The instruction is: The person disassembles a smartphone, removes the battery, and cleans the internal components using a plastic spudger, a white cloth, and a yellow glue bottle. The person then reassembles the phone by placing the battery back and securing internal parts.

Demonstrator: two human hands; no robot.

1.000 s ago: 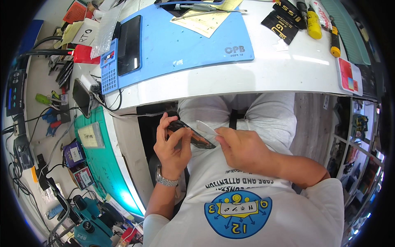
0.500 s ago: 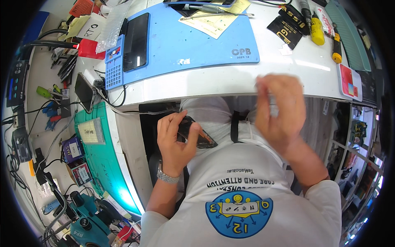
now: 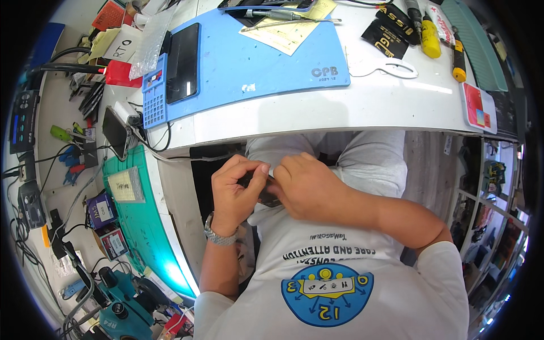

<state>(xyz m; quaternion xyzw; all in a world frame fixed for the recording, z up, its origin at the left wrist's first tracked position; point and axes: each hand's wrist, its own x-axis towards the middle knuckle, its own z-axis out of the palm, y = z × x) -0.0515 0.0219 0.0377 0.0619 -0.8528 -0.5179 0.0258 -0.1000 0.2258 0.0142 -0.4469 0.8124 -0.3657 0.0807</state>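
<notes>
Over my lap, in front of the table's edge, I hold a dark, flat, phone-like device (image 3: 268,198), mostly hidden by my fingers. My left hand (image 3: 237,184) is closed on its left side, thumb and fingers gripping it. My right hand (image 3: 306,184) is bent over its right side, knuckles up, its fingertips hidden against the device. On the white table beyond lies a thin white piece with a loop-shaped end (image 3: 391,68), right of the blue mat (image 3: 272,79). A black phone (image 3: 182,65) rests on the mat's left part.
The white table edge (image 3: 328,127) runs just beyond my hands. A screwdriver-like tool (image 3: 277,14) and yellow paper (image 3: 294,39) lie on the mat. A yellow bottle (image 3: 430,42) and black packets (image 3: 385,38) lie at the right. A teal microscope (image 3: 122,306) stands lower left, among cables.
My right hand has come down and left from beside the table edge onto the device. The looped white piece now shows on the table. My left hand keeps its grip.
</notes>
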